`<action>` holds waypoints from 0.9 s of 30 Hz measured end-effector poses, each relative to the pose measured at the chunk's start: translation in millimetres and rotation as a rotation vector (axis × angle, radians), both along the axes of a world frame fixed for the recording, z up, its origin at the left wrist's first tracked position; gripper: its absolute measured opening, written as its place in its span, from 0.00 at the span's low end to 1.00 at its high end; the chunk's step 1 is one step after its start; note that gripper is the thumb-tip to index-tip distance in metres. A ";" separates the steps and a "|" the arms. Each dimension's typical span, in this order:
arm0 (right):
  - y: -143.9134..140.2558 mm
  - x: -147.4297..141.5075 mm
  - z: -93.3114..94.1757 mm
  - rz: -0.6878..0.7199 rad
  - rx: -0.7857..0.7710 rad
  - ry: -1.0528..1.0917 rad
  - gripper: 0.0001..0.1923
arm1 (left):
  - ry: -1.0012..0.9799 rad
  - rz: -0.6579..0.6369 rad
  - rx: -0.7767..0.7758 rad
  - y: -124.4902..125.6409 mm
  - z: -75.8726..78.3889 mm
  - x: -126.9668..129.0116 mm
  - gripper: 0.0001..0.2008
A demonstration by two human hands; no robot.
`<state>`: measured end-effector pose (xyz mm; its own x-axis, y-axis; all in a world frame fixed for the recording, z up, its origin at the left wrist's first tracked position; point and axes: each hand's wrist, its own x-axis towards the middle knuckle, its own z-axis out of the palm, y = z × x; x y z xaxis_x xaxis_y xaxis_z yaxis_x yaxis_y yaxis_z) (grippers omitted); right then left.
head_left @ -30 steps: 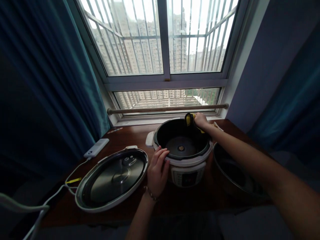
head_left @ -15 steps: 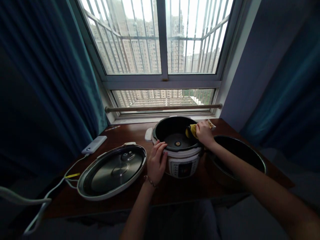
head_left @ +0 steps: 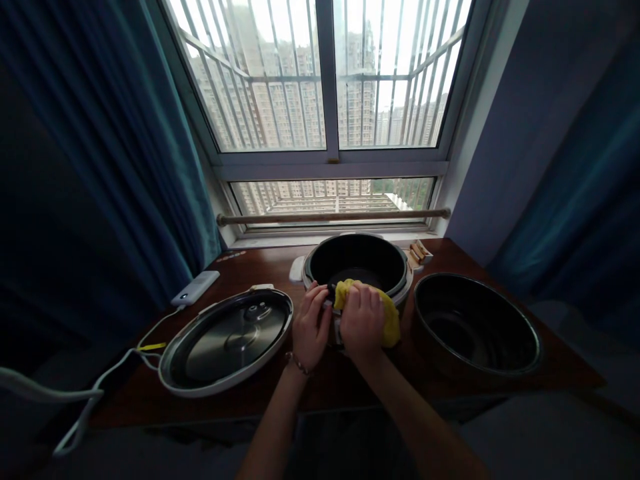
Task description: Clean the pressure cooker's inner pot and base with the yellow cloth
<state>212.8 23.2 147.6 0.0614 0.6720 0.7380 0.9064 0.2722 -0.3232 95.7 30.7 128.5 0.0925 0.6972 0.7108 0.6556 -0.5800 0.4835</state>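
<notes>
A white electric cooker base [head_left: 358,265] with a dark open well stands on the wooden table [head_left: 260,267] by the window. My right hand [head_left: 362,322] presses a yellow cloth [head_left: 389,317] against the cooker's near rim and front. My left hand [head_left: 311,325] rests on the near left side of the cooker, fingers curled over its rim, right beside my right hand. The cooker's front panel is hidden behind both hands.
The cooker's lid [head_left: 227,341] lies upside down to the left, with a white cable [head_left: 90,393] trailing off the table. A white power bank [head_left: 193,287] sits at the back left. A dark inner pot [head_left: 476,327] stands to the right. Curtains hang on both sides.
My right hand has carried the yellow cloth from the cooker's far right rim round to its near rim and front. My left hand stayed on the near left side.
</notes>
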 end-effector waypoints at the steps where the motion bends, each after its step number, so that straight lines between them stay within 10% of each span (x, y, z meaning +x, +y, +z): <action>1: 0.6 1.6 -2.7 0.019 0.015 -0.008 0.10 | 0.004 0.003 0.001 0.2 -0.2 -0.4 0.15; 13: 4.0 50.5 -22.3 0.175 0.349 0.074 0.09 | 0.016 -0.015 -0.041 -0.5 2.1 -3.7 0.15; 27: 54.8 109.6 -11.6 -0.046 0.133 0.410 0.11 | 0.041 0.001 -0.019 3.6 -4.6 -7.1 0.17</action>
<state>322.3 78.1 136.0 0.3958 0.5622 0.7262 0.7222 0.2979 -0.6242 88.5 34.3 123.8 0.1205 0.7105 0.6934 0.6760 -0.5702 0.4668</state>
